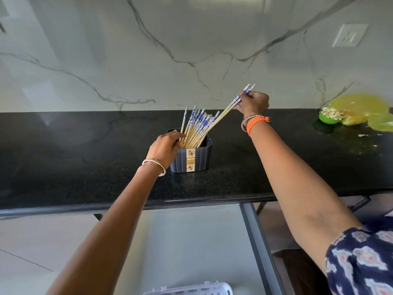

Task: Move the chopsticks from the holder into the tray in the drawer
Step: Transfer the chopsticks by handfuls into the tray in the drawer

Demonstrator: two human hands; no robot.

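Note:
A dark blue ribbed holder with a flowered label stands on the black counter. Several wooden chopsticks with blue-and-white tops lean inside it. My left hand grips the holder's left rim. My right hand pinches the patterned tops of a pair of chopsticks, which slant up to the right with their lower ends still in the holder. Below the counter the open drawer shows, and the white tray's rim peeks in at the bottom edge.
A green bowl of pale pieces and yellow plastic bags lie at the counter's far right. A marble wall with a socket rises behind. The drawer's grey side rail runs down the right of it.

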